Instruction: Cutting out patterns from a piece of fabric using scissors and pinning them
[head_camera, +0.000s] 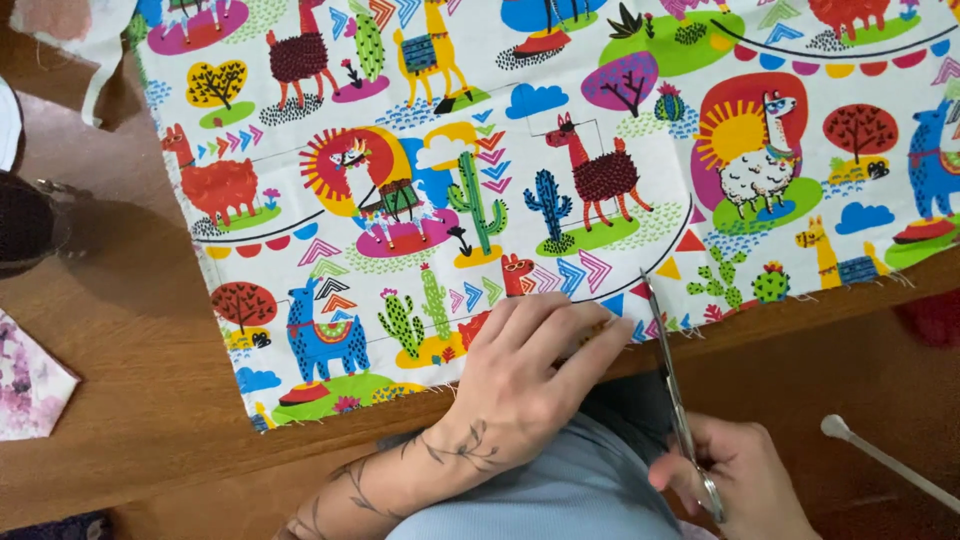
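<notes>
left hand (525, 375): flat on llama-print fabric (560, 150) at its near edge | right hand (740, 480): holds scissors (672, 385), blades at fabric edge | wooden surface (130, 380) beneath

Brown wooden table (140, 390), smooth grain, evenly lit, soft shadows at left. Dark round object (25, 220) at left edge; pink floral fabric scrap (30, 385) below it.

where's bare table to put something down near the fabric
Bare wooden table left of the llama-print fabric, between the dark object and floral scrap. Crowded at the near edge: left hand, right hand, scissors.
</notes>
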